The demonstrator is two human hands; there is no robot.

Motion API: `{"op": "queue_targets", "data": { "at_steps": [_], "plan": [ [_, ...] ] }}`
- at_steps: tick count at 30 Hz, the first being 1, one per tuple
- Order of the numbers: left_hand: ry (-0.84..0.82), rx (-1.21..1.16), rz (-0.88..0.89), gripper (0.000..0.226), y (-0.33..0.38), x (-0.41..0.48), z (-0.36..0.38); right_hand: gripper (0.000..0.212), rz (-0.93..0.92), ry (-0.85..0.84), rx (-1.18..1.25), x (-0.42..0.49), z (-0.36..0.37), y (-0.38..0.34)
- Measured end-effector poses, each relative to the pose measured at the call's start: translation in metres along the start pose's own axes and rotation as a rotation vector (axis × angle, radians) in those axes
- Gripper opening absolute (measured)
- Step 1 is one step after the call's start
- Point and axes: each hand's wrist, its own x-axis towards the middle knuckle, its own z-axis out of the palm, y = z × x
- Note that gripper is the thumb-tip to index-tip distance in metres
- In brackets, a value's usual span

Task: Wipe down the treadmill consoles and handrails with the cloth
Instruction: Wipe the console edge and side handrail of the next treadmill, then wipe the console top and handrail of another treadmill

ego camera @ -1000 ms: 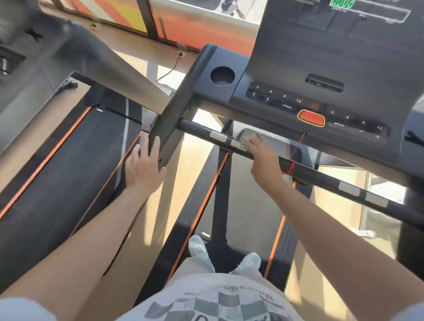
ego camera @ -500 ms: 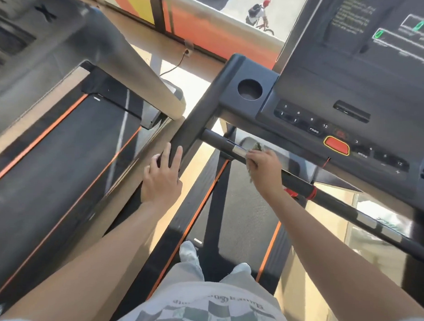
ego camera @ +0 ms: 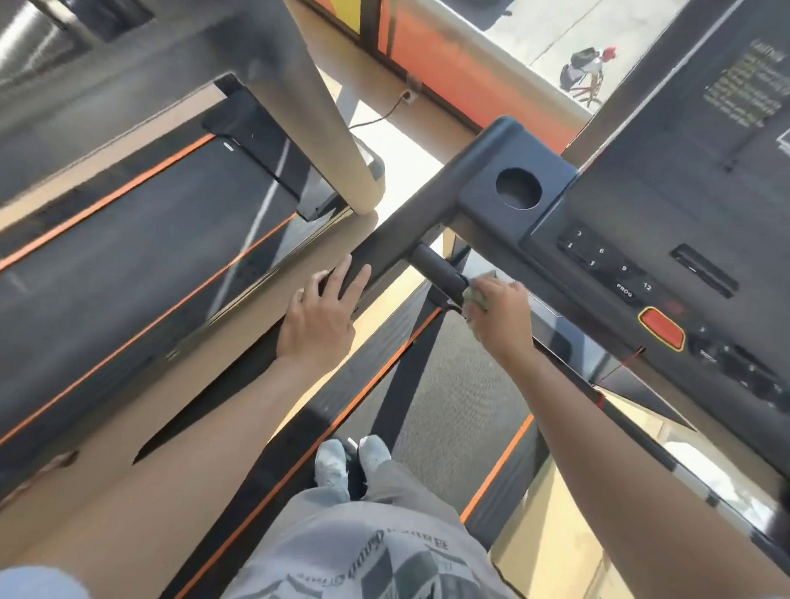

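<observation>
- The cloth [ego camera: 476,296] is a small, crumpled, greenish-grey wad, mostly hidden under my right hand [ego camera: 502,314]; only its left edge shows.
- It sits pressed on the black crossbar handrail [ego camera: 437,267], just right of the bar's bare end where it joins the side rail [ego camera: 400,239].
- My right grip is curled down over the cloth and bar, fingers closed around the wad, forearm reaching in from lower right.
- My left hand [ego camera: 323,312] lies flat with fingers spread on the side rail, fingertips up the rail; it pinches nothing.
- The console [ego camera: 517,214] sits just above the crossbar, with a round cup hole [ego camera: 518,188], number keys and an orange button [ego camera: 661,328].
- Little bare bar lies left of the cloth; to the right the bar runs on beneath the console.
- A neighbouring treadmill's grey rail [ego camera: 327,131] ends close to my left hand, with a narrow gap between.
</observation>
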Motion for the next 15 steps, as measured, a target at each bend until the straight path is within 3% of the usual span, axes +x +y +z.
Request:
{"op": "queue_targets", "data": {
  "at_steps": [5,9,15],
  "plan": [
    [-0.036,-0.05,-0.032,0.092,0.001,0.0,-0.001,0.014,-0.049,0.009,0.088,-0.006,-0.002,-0.012],
    [-0.095,-0.229,-0.083,0.08,0.001,0.0,-0.012,0.016,-0.151,-0.163,0.159,-0.002,0.003,-0.026],
    [0.013,-0.3,-0.365,0.065,-0.014,-0.066,-0.037,0.02,-0.315,-0.087,0.364,0.024,0.016,-0.066]
  ]
}}
